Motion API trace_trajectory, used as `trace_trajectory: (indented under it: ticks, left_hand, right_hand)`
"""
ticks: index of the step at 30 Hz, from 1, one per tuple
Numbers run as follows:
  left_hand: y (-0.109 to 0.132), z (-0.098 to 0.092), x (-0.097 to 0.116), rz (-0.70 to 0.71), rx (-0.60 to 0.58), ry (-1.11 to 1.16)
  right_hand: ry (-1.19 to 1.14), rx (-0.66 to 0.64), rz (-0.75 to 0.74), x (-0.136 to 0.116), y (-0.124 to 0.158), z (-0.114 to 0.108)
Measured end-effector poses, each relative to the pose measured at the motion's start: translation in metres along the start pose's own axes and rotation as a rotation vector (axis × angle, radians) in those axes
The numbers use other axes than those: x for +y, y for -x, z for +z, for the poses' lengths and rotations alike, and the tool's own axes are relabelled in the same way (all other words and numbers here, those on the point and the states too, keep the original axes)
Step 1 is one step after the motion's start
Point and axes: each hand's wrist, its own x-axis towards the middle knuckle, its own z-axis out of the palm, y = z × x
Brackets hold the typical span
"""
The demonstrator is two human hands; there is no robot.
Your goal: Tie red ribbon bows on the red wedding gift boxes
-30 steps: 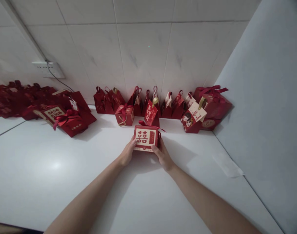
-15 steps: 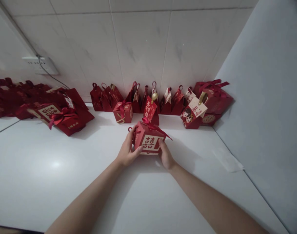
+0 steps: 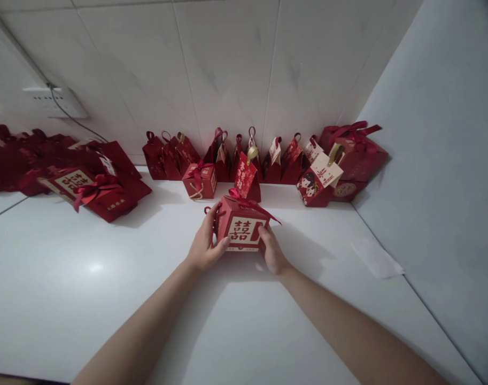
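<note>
Between my two hands is a red gift box (image 3: pixel 240 230) with a cream label, dark red characters and a ribbon bow on top. My left hand (image 3: pixel 203 246) grips its left side, thumb on the front and the other fingers partly hidden behind. On the right side, my right hand (image 3: pixel 272 251) presses its thumb against the label's edge. A red cord handle shows at the box's left. Just behind stands a triangular red box (image 3: pixel 246 179) with a gold loop, and left of that a small red cube box (image 3: pixel 200 181) with a bow.
Several peaked red boxes (image 3: pixel 155 160) line the tiled wall. At right sit a cream-and-red box (image 3: pixel 318 179) and a larger bowed box (image 3: pixel 364 155). Bowed red boxes (image 3: pixel 107 200) lie at left, below a wall socket (image 3: pixel 53 102). A white panel (image 3: pixel 436 160) bounds the right side.
The view has shifted slightly. Both hands keep their hold on the gift box, which appears a little further left and higher in the picture.
</note>
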Motion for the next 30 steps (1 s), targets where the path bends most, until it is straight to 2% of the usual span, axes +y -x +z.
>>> trace_trajectory:
  ticks: [7,11,18,20,22,26,30]
  left_hand:
    - [0.0,-0.002,0.006,0.003,-0.001,-0.015]
    - [0.0,-0.005,0.007,0.025,-0.044,-0.098]
    - [-0.002,-0.003,0.0,-0.029,-0.034,0.009]
    - [-0.002,0.001,-0.003,-0.094,0.007,0.088]
    - [-0.003,0.007,-0.005,-0.231,0.077,0.252]
    - [-0.006,0.016,-0.006,-0.526,0.144,0.598]
    - [-0.008,0.015,-0.001,-0.581,0.178,0.636]
  right_hand:
    - [-0.021,0.013,0.057,0.01,0.002,-0.006]
    - [-0.047,-0.002,0.096,0.011,0.002,-0.007]
    - [0.059,-0.052,0.0,0.003,0.001,-0.005]
    - [0.108,-0.043,-0.06,-0.002,0.001,-0.005]
    - [0.156,-0.05,-0.098,-0.006,0.002,-0.004]
    - [0.159,-0.139,-0.055,-0.012,0.004,-0.001]
    - [0.147,-0.154,-0.078,-0.012,0.004,0.001]
